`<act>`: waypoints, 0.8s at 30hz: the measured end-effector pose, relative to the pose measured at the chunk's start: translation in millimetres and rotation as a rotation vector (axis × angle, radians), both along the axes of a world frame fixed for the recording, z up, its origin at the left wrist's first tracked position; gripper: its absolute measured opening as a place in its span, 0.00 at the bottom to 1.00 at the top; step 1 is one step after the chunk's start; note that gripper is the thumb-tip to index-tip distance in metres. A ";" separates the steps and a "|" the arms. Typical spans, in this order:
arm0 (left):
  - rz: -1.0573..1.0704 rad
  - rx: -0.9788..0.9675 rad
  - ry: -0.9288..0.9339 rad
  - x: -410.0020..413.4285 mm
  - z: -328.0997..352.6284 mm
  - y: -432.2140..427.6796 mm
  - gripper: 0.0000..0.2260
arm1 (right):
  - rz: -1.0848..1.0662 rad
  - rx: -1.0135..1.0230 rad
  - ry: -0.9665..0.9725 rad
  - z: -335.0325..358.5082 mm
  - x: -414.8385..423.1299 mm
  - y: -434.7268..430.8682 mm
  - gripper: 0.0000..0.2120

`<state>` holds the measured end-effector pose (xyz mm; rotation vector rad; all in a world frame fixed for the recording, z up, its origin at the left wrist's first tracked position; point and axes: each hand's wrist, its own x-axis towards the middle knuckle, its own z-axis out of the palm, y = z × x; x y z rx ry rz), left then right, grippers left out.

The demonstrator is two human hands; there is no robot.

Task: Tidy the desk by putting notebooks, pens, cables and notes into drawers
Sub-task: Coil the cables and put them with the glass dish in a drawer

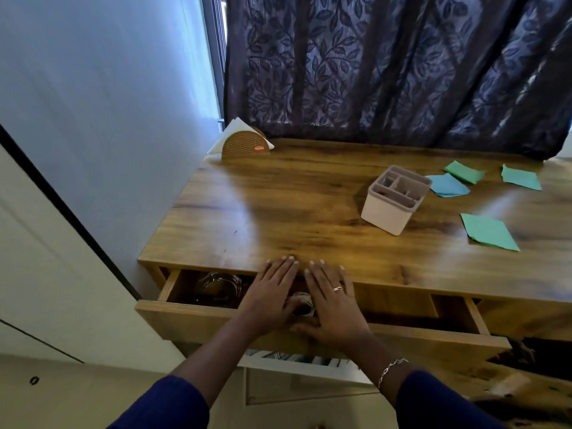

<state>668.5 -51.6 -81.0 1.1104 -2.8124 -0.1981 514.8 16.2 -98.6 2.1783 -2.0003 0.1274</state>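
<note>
A wooden drawer (192, 317) under the desk's front edge stands partly pulled out. My left hand (269, 295) and my right hand (331, 301) lie flat side by side over its opening, fingers straight and reaching the desk edge. Between the hands a pale coiled thing (301, 300) shows inside the drawer; I cannot tell what it is. A dark rounded object (216, 287) lies in the drawer's left part. Several green and blue paper notes lie on the desk at the right, among them one green note (487, 232) and a blue one (447, 185).
A white compartmented organiser (391, 212) stands on the wooden desk (278, 205). At the back left corner sits a brown napkin holder (246, 145) with white napkins. A dark patterned curtain (387, 66) hangs behind. A white cabinet (46, 274) is at the left.
</note>
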 end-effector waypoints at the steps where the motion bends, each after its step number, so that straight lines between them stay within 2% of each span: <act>1: -0.037 0.017 -0.040 -0.3 3.9 -4.1 0.44 | -0.003 -0.013 0.001 -0.7 -2.8 -4.8 0.42; 4: -0.133 -0.011 -0.198 -0.3 10.9 -17.1 0.49 | 0.026 -0.038 0.020 -1.1 -12.3 -21.7 0.42; 6: -0.153 -0.068 -0.257 -1.7 11.3 -22.5 0.45 | 0.099 -0.072 0.041 0.6 -19.1 -33.9 0.40; 11: -0.116 -0.129 -0.252 -13.8 19.8 -28.3 0.37 | 0.273 -0.201 0.077 6.6 -31.1 -55.6 0.38; 16: -0.150 -0.269 -0.129 -18.5 7.6 -38.6 0.34 | 0.333 -0.244 0.048 7.9 -34.3 -67.3 0.32; 19: -0.130 -0.282 -0.050 -23.8 7.2 -39.6 0.33 | 0.355 -0.260 0.024 10.4 -34.5 -70.8 0.28; 24: -0.061 -0.292 0.033 -27.8 1.3 -41.7 0.32 | 0.370 -0.327 -0.022 15.2 -33.2 -72.6 0.31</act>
